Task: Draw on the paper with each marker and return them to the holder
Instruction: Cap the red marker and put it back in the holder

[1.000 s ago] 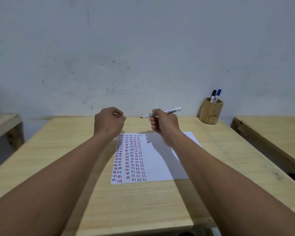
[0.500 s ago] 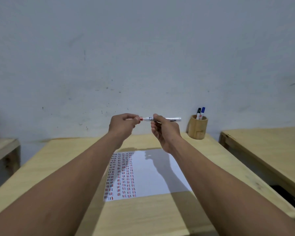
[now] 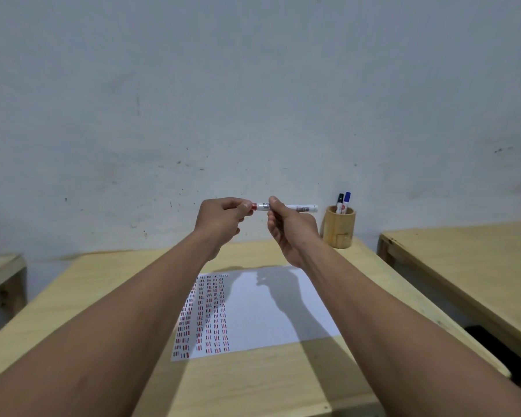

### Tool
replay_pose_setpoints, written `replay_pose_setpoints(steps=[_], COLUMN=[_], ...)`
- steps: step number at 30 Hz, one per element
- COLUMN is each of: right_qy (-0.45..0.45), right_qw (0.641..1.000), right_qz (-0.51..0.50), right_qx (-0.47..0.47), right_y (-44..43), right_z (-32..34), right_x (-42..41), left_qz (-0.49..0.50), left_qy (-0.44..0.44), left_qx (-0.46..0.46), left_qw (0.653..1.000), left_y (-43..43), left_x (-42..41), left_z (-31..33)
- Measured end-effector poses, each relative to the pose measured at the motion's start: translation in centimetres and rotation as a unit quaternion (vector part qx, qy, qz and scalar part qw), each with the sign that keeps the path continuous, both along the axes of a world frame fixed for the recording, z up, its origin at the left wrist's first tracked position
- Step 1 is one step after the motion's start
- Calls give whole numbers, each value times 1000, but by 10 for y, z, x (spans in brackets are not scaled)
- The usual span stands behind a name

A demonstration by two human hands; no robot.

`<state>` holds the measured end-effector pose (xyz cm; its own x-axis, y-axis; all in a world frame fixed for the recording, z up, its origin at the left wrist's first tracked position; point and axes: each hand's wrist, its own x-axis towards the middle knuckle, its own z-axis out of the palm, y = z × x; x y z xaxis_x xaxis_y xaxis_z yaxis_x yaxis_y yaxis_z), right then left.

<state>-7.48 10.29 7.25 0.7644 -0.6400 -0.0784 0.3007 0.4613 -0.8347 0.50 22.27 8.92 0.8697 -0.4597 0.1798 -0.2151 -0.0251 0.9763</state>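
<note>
Bare room w/ pale wood furniture

Grey-white wall (image 3: 253,85), scuffed & speckled w/ dark marks. Light wood table (image 3: 73,296) in centre; second table (image 3: 463,257) at right, bench (image 3: 0,272) at left. Soft light from above, shadows on tabletop.

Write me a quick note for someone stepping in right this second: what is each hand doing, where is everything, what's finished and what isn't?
Right hand: holds the red marker level, in the air above the table.
Left hand: pinches the marker's red cap end; whether the cap is fully seated I cannot tell.
Holder: at the table's far right, with the black marker and blue marker standing in it.
Paper: lies flat, its left part filled with columns of short dashes.
Left: put the red marker in the holder.
</note>
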Motion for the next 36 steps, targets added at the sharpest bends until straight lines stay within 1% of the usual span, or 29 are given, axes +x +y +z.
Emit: replay_pose_setpoints(steps=[3, 6, 9, 12, 14, 16, 18, 20, 23, 27, 30, 33, 36], right_qy=[22, 50, 69, 95, 136, 167, 198, 211, 220, 233, 238, 238, 242], right_qw=[1000, 996, 991, 982, 963, 933, 894, 872, 857, 835, 829, 829, 819], right_qz=[-17, -74, -106, -87, -84, -85, -83, -77, -77, -111, -136, -147, -169], right_qx=[1, 7, -35, -138, -219, -308, -393, -436, -459, -486, -488, -483, -492], right_y=[2, 5, 2, -4, -12, -20, -30, -42, -67, -106, -138, -169, -197], right_z=[-1, -1, -2, 2, 6, 9, 11, 11, 10, 9, 7, 6, 8], right_x=[2, 9, 13, 8, 3, -3, -7, -12, -15, -20, -21, -16, -9], left_qz=[0, 21, 43, 60, 66, 64, 60, 54, 39, 49, 42, 21, -6], left_qy=[-15, -47, -79, -130, -152, -154, -157, -159, -151, -110, -110, -142, -172], left_qx=[5, 16, 21, 37, 46, 42, 41, 40, 31, 16, 44, 90, 143], left_qw=[1000, 999, 996, 989, 985, 985, 985, 985, 987, 993, 992, 985, 975], left_y=[-3, -10, -16, -21, -26, -32, -41, -53, -74, -109, -138, -170, -202], left_x=[0, -1, -3, -6, -7, -5, -5, -7, -10, -8, -3, -1, 5], left_z=[-3, -9, -9, 0, 7, 13, 17, 20, 22, 14, -2, -21, -45])
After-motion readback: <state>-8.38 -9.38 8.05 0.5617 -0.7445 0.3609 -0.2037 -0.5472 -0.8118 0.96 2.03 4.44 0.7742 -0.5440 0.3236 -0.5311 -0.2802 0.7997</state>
